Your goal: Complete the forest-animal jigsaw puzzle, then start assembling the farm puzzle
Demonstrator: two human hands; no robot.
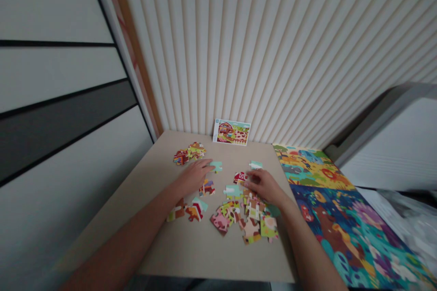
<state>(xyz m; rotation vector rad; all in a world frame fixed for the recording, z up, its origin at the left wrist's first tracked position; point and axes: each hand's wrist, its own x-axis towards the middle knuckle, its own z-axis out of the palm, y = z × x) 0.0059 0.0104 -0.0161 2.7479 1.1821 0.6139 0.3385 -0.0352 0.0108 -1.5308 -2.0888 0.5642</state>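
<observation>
My left hand [195, 177] reaches over the table, its fingertips closed on the left edge of a pale teal puzzle piece [216, 167]. Below those fingers lies a colourful puzzle piece [207, 187]. My right hand [264, 185] has thumb and fingers at the right edge of a red puzzle piece with a white X [240, 177]. Under and in front of that hand, several loose pieces overlap, among them a pink puzzle piece [220, 220] and a teal-and-white puzzle piece [232, 191]. Another teal-and-white piece [256, 164] lies just beyond the right fingers.
A box with a barn and cow picture [232, 132] leans on the pleated wall at the table's back. A heap of pieces [195, 150] sits back left; several more [194, 211] lie near my left forearm. Two illustrated puzzles [351, 232] lie beyond the table's right edge.
</observation>
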